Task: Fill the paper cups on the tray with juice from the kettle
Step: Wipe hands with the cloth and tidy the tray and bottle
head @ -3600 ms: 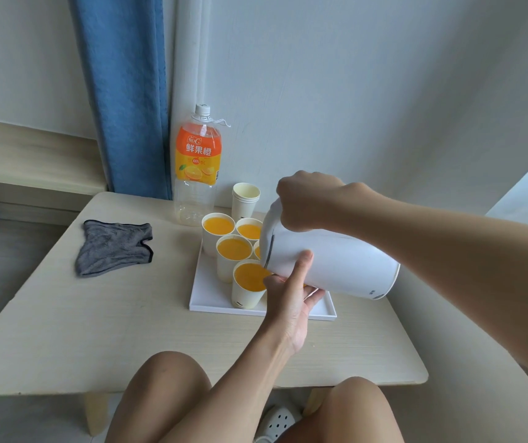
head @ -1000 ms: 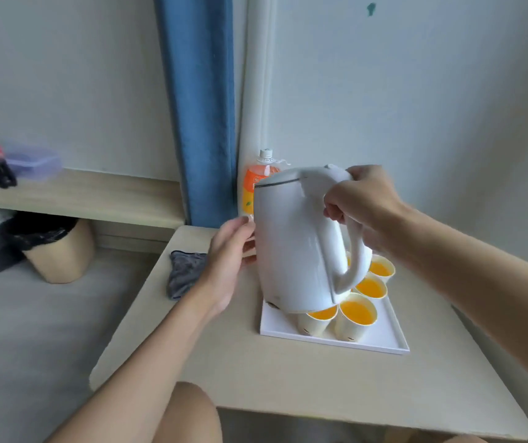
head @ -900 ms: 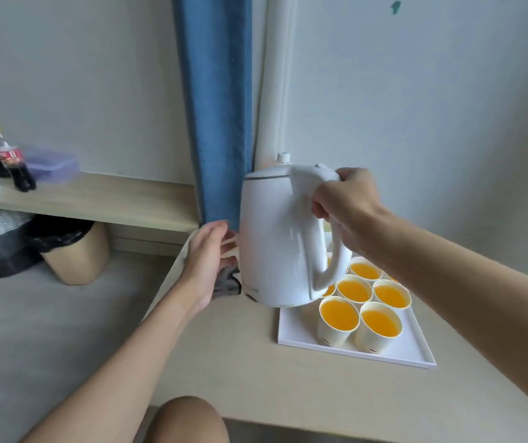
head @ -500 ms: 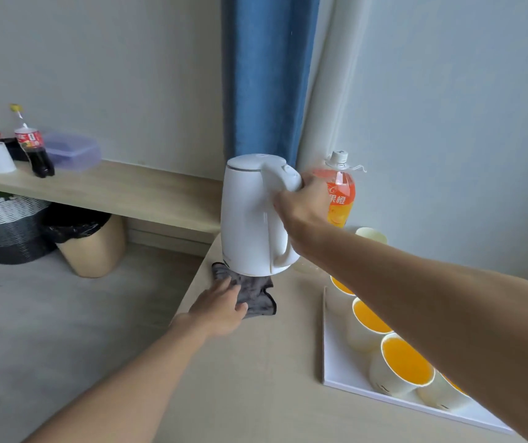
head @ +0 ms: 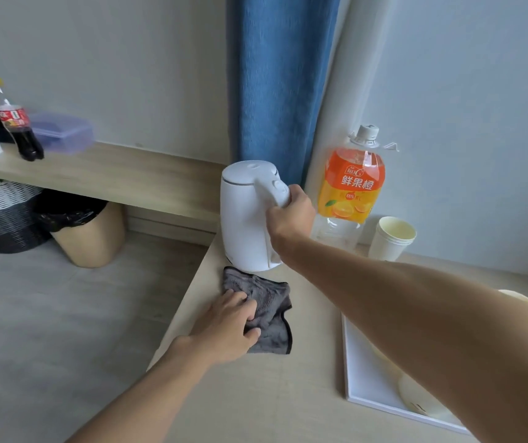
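Light wood table (head: pixel 256 394) is filling the near part of the view. On its right side a white tray (head: pixel 361 378) is lying, and the paper cups (head: pixel 416 398) on it are hiding mostly under the right arm. The left hand (head: pixel 227 327) is lying on a grey cloth (head: pixel 272 308), fingers curling on top and thumb pinching its edge. Just behind the cloth, a white kettle (head: pixel 243 225) is standing upright near the table's back left corner. The right hand (head: pixel 291 215) is gripping its handle, fingers wrapping around it. An orange juice bottle (head: pixel 350 187) and a stack of empty cups (head: pixel 390 238) are standing by the wall. A blue curtain (head: pixel 281 75) is hanging behind. Cola bottles (head: pixel 19 132) are sitting on a far shelf (head: pixel 112 177).
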Motion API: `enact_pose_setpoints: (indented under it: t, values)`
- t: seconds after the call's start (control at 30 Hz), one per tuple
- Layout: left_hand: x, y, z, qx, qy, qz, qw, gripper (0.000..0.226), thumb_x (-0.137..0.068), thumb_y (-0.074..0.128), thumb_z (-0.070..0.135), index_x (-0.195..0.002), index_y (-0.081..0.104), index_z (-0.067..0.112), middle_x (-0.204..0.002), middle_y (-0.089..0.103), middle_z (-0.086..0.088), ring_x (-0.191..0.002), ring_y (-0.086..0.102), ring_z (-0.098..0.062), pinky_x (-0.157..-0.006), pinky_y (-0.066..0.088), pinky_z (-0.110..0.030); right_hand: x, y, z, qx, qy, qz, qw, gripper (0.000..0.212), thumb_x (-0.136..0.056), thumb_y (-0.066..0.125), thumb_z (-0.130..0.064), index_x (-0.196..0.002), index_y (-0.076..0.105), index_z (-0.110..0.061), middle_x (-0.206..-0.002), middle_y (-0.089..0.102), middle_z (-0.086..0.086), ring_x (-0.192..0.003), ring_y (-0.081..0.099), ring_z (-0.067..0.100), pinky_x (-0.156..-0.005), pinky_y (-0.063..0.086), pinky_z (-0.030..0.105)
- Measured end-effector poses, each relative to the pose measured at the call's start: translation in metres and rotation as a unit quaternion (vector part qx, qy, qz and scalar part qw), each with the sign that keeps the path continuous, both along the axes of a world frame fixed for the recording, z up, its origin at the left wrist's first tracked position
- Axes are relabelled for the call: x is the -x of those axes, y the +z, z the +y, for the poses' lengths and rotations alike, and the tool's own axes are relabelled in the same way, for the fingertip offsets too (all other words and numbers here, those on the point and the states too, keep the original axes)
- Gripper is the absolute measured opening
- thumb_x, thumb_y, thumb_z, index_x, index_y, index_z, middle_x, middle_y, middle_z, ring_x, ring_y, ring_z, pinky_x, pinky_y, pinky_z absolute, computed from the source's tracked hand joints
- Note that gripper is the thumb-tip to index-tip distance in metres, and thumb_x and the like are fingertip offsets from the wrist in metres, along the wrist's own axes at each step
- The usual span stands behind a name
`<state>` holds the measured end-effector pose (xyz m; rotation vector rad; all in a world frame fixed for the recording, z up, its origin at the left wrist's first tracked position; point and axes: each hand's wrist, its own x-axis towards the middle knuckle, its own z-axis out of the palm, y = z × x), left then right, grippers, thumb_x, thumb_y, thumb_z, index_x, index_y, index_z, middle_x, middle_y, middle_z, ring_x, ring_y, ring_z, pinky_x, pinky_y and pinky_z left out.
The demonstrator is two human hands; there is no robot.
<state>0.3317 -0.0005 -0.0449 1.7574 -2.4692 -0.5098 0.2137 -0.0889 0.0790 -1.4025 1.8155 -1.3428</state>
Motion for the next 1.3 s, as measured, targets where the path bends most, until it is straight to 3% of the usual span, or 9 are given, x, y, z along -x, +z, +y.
enact_pose_setpoints:
  t: [0.13, 0.27, 0.47, 0.57, 0.63, 0.7, 0.9, 1.07, 1.3]
  values:
    - [-0.004, 0.009, 0.003, -0.021, -0.023, -0.030, 0.999, 0.025, -0.090, 0.062, 0.043, -0.105, 0.046, 0.031, -0.126, 0.046, 0.012, -0.123, 0.045, -0.016, -0.106, 0.034, -0.038, 0.003, -0.015, -0.009, -0.010, -0.015, -0.035, 0.999, 0.019, -0.078, 0.048, 0.003, -0.089, 0.058, -0.009, -0.080, 0.061, 0.001, -0.079, 0.059, 0.023, -0.070, 0.051, 0.034]
    - [0.001, 0.002, 0.008, -0.053, -0.026, -0.050, 0.997, 0.072, -0.094, 0.057, 0.047, -0.157, 0.026, 0.034, -0.149, 0.030, 0.005, -0.143, 0.029, -0.018, -0.117, 0.026, -0.039, 0.014, -0.028, -0.006, -0.035, 0.015, -0.004, 0.999, 0.021, -0.080, 0.046, 0.003, -0.097, 0.052, -0.010, -0.089, 0.058, 0.002, -0.087, 0.056, 0.026, -0.069, 0.041, 0.030]
    - [0.004, 0.004, 0.012, -0.061, -0.034, -0.087, 0.994, 0.069, -0.099, 0.052, 0.052, -0.161, 0.024, 0.042, -0.165, 0.018, 0.011, -0.155, 0.013, -0.013, -0.122, 0.018, -0.038, 0.027, -0.048, 0.041, -0.023, -0.017, 0.167, 0.986, 0.049, -0.087, 0.056, -0.024, -0.131, 0.038, -0.015, -0.126, 0.042, 0.005, -0.117, 0.041, 0.026, -0.093, 0.032, 0.042]
    - [0.007, 0.001, 0.013, -0.095, -0.006, 0.109, 0.989, 0.036, -0.097, 0.064, 0.025, -0.126, 0.056, 0.043, -0.131, 0.057, 0.018, -0.136, 0.050, -0.018, -0.106, 0.043, -0.033, 0.033, -0.089, 0.100, -0.010, 0.120, 0.244, 0.962, 0.047, -0.094, 0.046, -0.020, -0.140, 0.037, -0.011, -0.128, 0.046, 0.009, -0.117, 0.044, 0.030, -0.092, 0.033, 0.038]
    - [0.012, 0.002, 0.017, -0.132, 0.098, 0.306, 0.938, 0.037, -0.095, 0.052, -0.009, -0.116, 0.051, 0.021, -0.112, 0.071, 0.006, -0.117, 0.065, -0.024, -0.089, 0.050, -0.019, 0.039, -0.124, 0.130, -0.084, 0.210, 0.324, 0.919, 0.053, -0.100, 0.033, -0.032, -0.149, 0.029, -0.010, -0.145, 0.040, 0.015, -0.133, 0.036, 0.031, -0.109, 0.026, 0.039]
    - [0.012, 0.001, 0.022, -0.113, 0.160, 0.346, 0.918, 0.038, -0.092, 0.036, -0.024, -0.115, 0.041, 0.006, -0.112, 0.071, -0.016, -0.112, 0.065, -0.028, -0.082, 0.046, -0.013, 0.044, -0.152, 0.155, -0.110, 0.243, 0.409, 0.873, 0.067, -0.097, 0.014, -0.046, -0.153, 0.022, -0.011, -0.159, 0.020, 0.016, -0.148, 0.014, 0.028, -0.121, 0.005, 0.039]
    - [0.035, 0.005, 0.038, -0.138, 0.062, 0.203, 0.967, 0.039, -0.087, 0.053, -0.019, -0.106, 0.061, 0.014, -0.103, 0.065, -0.013, -0.105, 0.063, -0.028, -0.090, 0.046, -0.022, 0.075, -0.161, 0.191, -0.085, 0.260, 0.454, 0.848, 0.077, -0.087, 0.005, -0.044, -0.152, 0.029, -0.009, -0.160, 0.018, 0.018, -0.149, 0.013, 0.029, -0.122, 0.003, 0.040]
    - [0.069, 0.015, 0.065, -0.188, -0.030, 0.083, 0.978, 0.022, -0.092, 0.065, 0.000, -0.097, 0.064, 0.021, -0.084, 0.061, 0.002, -0.073, 0.056, -0.012, -0.078, 0.046, -0.025, 0.117, -0.160, 0.237, -0.049, 0.314, 0.497, 0.808, 0.062, -0.099, 0.029, -0.035, -0.154, 0.021, -0.009, -0.162, 0.013, 0.016, -0.150, 0.008, 0.027, -0.122, 0.000, 0.038]
    - [0.108, 0.025, 0.109, -0.236, -0.053, 0.038, 0.970, 0.017, -0.093, 0.063, 0.002, -0.096, 0.065, 0.019, -0.084, 0.068, -0.001, -0.075, 0.063, -0.014, -0.079, 0.052, -0.029, 0.169, -0.156, 0.286, -0.025, 0.365, 0.430, 0.826, 0.057, -0.092, 0.052, -0.020, -0.145, 0.039, -0.006, -0.160, 0.021, 0.015, -0.149, 0.015, 0.027, -0.122, 0.000, 0.035]
